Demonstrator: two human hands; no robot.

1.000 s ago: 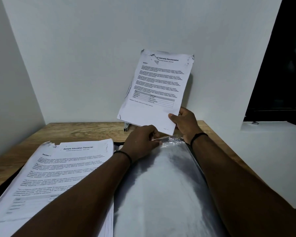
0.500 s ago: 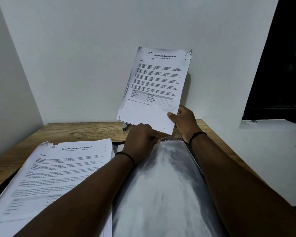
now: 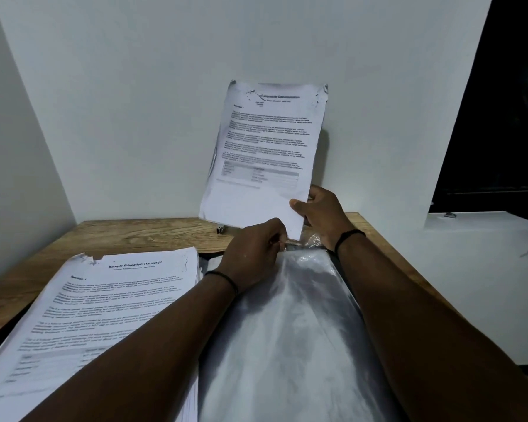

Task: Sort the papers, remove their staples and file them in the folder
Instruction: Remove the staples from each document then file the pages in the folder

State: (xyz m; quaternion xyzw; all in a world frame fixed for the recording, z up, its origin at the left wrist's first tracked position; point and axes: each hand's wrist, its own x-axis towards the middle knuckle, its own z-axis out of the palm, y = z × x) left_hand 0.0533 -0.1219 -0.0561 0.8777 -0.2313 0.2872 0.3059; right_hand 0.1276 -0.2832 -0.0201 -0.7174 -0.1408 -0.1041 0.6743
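Right fingers [image 3: 299,206] pinch papers [image 3: 265,153] bottom edge | left fingers [image 3: 279,243] grip sleeve [image 3: 287,330] mouth edge

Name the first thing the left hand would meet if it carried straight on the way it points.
Probably the held papers, whose bottom edge hangs just beyond the left hand; depth is unclear.

White walls [image 3: 134,102], wooden table [image 3: 128,236], dark window [image 3: 506,117]

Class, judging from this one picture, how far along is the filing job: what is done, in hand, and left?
Done: the held papers show torn top corners and no visible staple. In hand: the right hand holds them upright while the left hand pinches the clear sleeve open. Left: sliding them in, then the transcript stack.
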